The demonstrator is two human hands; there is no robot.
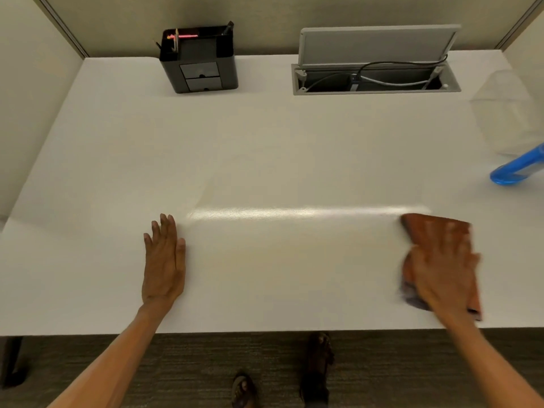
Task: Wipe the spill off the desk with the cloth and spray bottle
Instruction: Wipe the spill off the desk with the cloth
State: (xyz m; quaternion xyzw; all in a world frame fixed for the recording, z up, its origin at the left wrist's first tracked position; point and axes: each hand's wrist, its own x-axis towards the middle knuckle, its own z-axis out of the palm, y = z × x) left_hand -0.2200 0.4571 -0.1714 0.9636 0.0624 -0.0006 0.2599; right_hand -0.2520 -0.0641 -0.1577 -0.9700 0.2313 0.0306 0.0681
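My right hand (pixel 441 260) presses flat on an orange-brown cloth (pixel 424 225) near the front right of the white desk (pixel 265 142); hand and cloth are motion-blurred. My left hand (pixel 164 260) lies flat on the desk at front left, fingers together, holding nothing. A clear spray bottle (pixel 506 119) with a blue head (pixel 515 169) stands at the right edge, partly cut off. A glossy streak (pixel 294 212) runs across the desk between the hands. No distinct spill is visible.
A black desk organiser (pixel 200 63) with pens stands at the back left. An open cable hatch (pixel 374 78) with its lid raised and cables inside sits at the back right. Partition walls enclose three sides. My feet show on the carpet below the front edge.
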